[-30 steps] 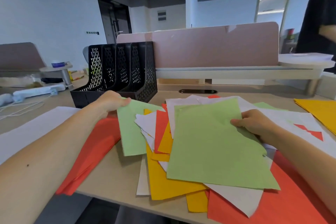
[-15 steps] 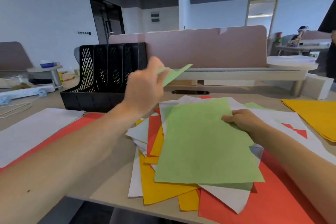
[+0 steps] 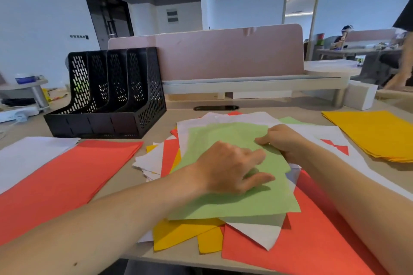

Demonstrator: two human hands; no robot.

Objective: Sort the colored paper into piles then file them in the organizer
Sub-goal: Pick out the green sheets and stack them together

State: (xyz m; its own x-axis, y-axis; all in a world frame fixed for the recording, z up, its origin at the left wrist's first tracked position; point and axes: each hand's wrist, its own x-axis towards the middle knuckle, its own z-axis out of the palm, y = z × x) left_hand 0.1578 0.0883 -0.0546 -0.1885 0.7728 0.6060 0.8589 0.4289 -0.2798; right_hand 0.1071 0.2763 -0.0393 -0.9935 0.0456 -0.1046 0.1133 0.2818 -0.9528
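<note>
A mixed heap of loose sheets (image 3: 178, 234) in white, yellow, red and green lies in the middle of the desk. A green sheet (image 3: 223, 134) is on top of it. My left hand (image 3: 230, 167) rests on that green paper with its fingers spread. My right hand (image 3: 283, 140) pinches the green paper's right edge with curled fingers. Sorted piles lie around: red (image 3: 67, 181) and white (image 3: 29, 154) at the left, yellow (image 3: 375, 134) at the far right. The black mesh organizer (image 3: 111, 96) stands at the back left, and its slots show no paper.
A pink desk divider (image 3: 223, 53) runs behind the papers above a raised shelf. A white box (image 3: 359, 96) sits at the back right. A power strip (image 3: 17, 114) and cables lie at the far left. A person's leg (image 3: 402, 67) shows at the right edge.
My left hand lifted a green sheet from the left side, carried it over and laid it on the green paper atop the heap. My right hand stayed at the green sheet's edge.
</note>
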